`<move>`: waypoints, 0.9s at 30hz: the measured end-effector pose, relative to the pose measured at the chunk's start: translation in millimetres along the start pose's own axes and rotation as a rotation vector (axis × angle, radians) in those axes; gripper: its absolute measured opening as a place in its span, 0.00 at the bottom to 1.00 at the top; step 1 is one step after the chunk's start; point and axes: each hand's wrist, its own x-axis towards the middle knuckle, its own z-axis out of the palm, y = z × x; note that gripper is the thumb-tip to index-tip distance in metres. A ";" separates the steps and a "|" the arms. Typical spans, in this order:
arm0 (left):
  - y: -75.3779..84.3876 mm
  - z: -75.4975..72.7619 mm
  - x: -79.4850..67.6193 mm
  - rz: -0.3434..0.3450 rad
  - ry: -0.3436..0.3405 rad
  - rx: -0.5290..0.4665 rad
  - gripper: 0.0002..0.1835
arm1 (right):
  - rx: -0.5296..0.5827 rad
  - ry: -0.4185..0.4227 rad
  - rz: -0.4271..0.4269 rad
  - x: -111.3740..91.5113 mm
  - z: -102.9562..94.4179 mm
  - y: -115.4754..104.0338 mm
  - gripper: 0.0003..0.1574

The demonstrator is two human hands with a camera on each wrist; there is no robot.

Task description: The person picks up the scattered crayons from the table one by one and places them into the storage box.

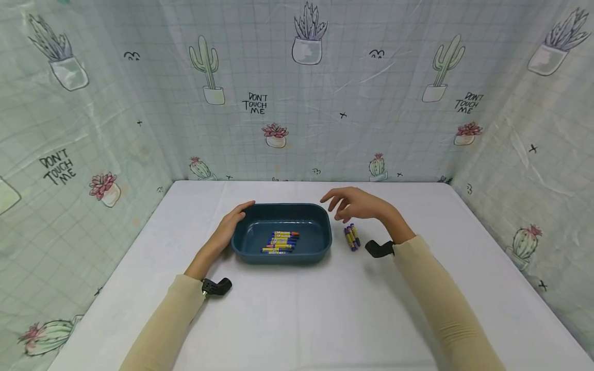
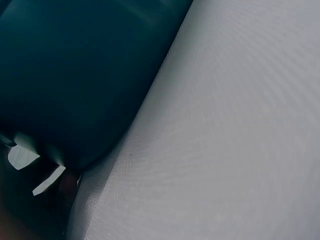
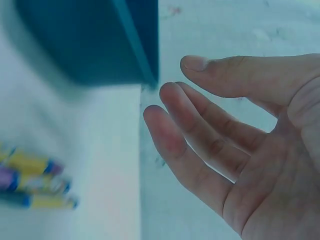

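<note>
A dark teal rectangular tray (image 1: 281, 258) stands on the white table. Several crayons (image 1: 281, 241) in yellow and blue wrappers lie side by side inside it. My left hand (image 1: 226, 229) holds the tray's left end, the thumb at the rim and the fingers along the outer side; in the left wrist view those fingers are dark and mostly hidden beside the wall. Just right of the tray, my right hand (image 1: 356, 203) hovers with fingers loosely bent and nothing between them. Three more crayons (image 3: 37, 175) lie on the table below it, blurred in the right wrist view.
The white tabletop (image 1: 297, 309) spreads out around the tray. Behind it and on both sides hangs a curtain (image 1: 297, 129) printed with cacti and pots. Each forearm carries a small black wrist device (image 1: 379, 249).
</note>
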 end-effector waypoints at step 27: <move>-24.0 -0.3 8.9 0.005 0.016 0.006 0.27 | 0.000 0.077 0.290 -34.1 20.6 85.8 0.40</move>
